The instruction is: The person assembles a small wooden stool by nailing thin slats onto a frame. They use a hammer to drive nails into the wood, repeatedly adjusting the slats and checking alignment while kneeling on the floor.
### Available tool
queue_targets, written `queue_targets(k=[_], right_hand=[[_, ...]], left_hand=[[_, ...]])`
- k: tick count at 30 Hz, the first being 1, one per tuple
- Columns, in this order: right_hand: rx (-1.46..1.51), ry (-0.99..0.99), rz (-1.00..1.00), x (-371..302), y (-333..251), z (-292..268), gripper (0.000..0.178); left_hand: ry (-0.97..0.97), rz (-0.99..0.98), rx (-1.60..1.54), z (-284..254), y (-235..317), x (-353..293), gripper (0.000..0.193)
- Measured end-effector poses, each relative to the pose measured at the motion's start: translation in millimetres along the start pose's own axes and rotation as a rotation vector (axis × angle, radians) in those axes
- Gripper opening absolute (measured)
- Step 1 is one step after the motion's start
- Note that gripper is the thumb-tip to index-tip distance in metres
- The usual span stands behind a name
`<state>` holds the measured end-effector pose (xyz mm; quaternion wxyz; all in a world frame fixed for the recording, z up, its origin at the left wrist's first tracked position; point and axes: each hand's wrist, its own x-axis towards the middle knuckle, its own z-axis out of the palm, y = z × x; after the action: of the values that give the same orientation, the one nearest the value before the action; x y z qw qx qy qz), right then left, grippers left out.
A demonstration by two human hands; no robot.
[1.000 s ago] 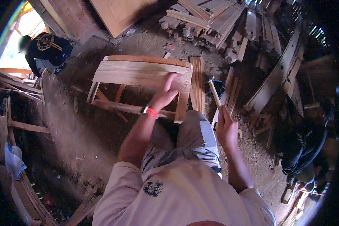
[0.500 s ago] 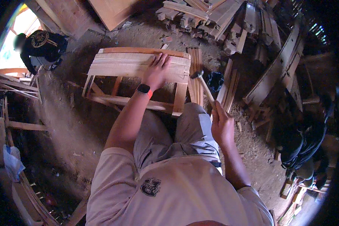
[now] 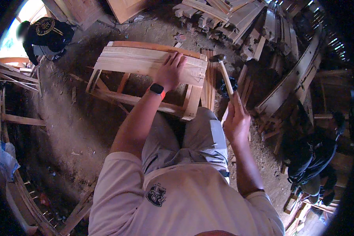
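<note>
My left hand lies open and flat on the pale slats of a curved wooden frame, fingers toward its far reddish rail. A watch with a dark face and orange band is on that wrist. My right hand is wrapped round the wooden handle of a hammer. The hammer's dark head is raised near the frame's right end, beside the slats and apart from them. The frame stands on the dirt floor just beyond my knees.
Long strips of wood lie right of the frame. A big stack of boards fills the far right, with a long curved panel beside it. One person bends at far left; another person is low at right.
The hammer and my right hand have moved up and slightly right. My left hand stays on the slats. The whole view has shifted a little, and the frame appears slightly more tilted.
</note>
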<state>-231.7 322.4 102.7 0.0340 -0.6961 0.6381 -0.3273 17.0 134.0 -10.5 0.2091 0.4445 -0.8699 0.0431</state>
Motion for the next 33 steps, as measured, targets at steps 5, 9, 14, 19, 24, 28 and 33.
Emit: queue_targets(k=[5, 9, 14, 19, 24, 28, 33], right_hand=[[-0.181, -0.298, 0.108, 10, 0, -17, 0.035], [0.05, 0.185, -0.055, 19, -16, -29, 0.036], [-0.209, -0.445, 0.159, 7, -9, -12, 0.038], [-0.049, -0.008, -0.031, 14, -15, -33, 0.035], [-0.212, -0.234, 0.006, 8, -4, -15, 0.036], [-0.182, -0.163, -0.072, 4, 9, -10, 0.04], [0.062, 0.176, -0.134, 15, -17, -32, 0.043]], left_hand=[[0.005, 0.01, 0.029, 0, 0, -2, 0.07], [0.037, 0.026, -0.013, 1, -2, -1, 0.068], [0.047, 0.078, 0.148, 5, -5, 1, 0.062], [0.072, 0.015, -0.031, 10, -5, -5, 0.071], [0.064, 0.033, 0.031, 8, -5, -2, 0.067], [0.063, 0.037, 0.053, 5, -4, 3, 0.063], [0.064, 0.019, -0.025, 5, -5, -3, 0.067]])
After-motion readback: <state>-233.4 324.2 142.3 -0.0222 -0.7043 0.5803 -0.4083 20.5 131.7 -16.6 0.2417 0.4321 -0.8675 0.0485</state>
